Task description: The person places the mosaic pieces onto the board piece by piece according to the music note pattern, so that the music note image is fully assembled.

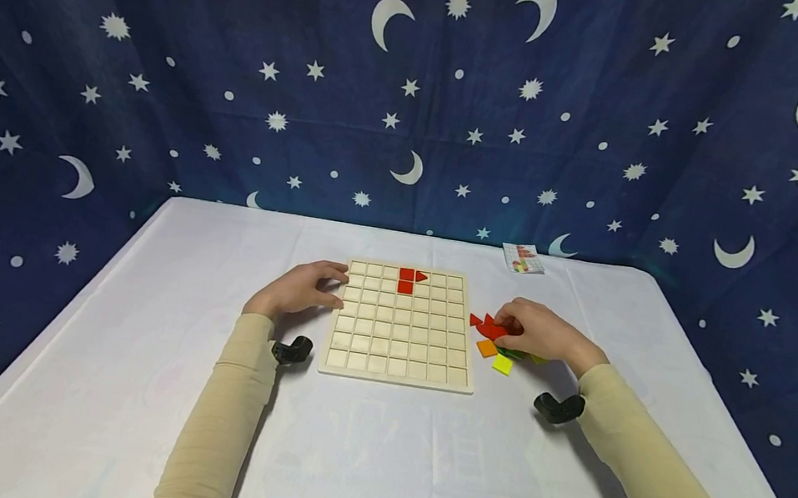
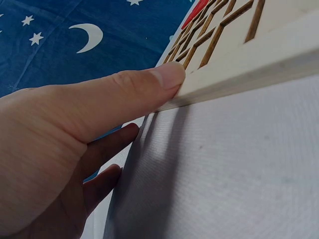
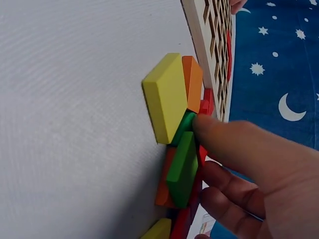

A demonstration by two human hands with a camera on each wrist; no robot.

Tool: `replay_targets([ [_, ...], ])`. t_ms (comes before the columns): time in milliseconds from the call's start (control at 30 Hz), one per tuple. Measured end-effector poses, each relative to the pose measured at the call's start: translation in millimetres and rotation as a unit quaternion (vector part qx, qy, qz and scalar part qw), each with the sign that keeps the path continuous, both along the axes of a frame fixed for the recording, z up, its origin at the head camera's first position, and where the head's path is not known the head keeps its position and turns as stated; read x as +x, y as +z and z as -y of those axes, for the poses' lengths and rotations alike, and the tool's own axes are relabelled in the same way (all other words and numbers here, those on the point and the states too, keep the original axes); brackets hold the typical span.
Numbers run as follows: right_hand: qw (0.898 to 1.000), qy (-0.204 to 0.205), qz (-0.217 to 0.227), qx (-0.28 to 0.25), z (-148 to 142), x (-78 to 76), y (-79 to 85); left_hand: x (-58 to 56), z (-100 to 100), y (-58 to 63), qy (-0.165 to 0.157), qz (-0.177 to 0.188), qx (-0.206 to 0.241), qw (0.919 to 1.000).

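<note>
A pale wooden grid board (image 1: 395, 379) lies on the table, with two red squares (image 1: 405, 287) and a red triangle (image 1: 421, 277) in its upper cells. My left hand (image 1: 299, 288) is at the board's left side; its thumb (image 2: 167, 75) touches the rim, the other fingers spread loosely. Right of the board, my right hand (image 1: 543, 333) reaches into a pile of coloured blocks, its fingers bent around red blocks (image 1: 488, 330). The thumb (image 3: 207, 127) lies against the pile beside a green block (image 3: 184, 172). Whether a block is pinched is hidden.
A yellow block (image 1: 502, 364) and an orange block (image 1: 487, 348) lie at the pile's near side. A small printed card (image 1: 523, 259) sits near the table's back edge. A dark blue star-and-moon cloth (image 1: 416, 117) hangs behind the white table (image 1: 371, 464).
</note>
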State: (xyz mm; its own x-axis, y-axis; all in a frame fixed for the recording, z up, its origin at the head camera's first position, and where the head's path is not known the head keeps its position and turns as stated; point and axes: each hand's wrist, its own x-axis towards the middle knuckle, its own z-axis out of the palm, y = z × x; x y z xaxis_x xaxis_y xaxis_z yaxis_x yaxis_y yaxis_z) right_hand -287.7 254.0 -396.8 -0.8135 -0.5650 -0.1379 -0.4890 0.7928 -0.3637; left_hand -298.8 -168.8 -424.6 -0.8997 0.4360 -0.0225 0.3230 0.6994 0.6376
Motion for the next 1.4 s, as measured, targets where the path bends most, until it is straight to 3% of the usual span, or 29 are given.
replay_targets([
  [700,0.999,-0.031,-0.006,-0.012,12.6,-5.2,-2.8,-0.9,0.8,-4.0,-0.001,-0.001,0.004,1.0000],
  [1167,0.998,-0.023,-0.007,-0.050,65.0,-35.8,-6.7,-0.9,1.5,-2.9,-0.002,-0.006,-0.003,1.0000],
  [1400,0.998,-0.003,-0.043,-0.040,94.2,-48.2,-7.7,-2.2,1.3,-1.2,0.003,0.001,-0.002,1.0000],
])
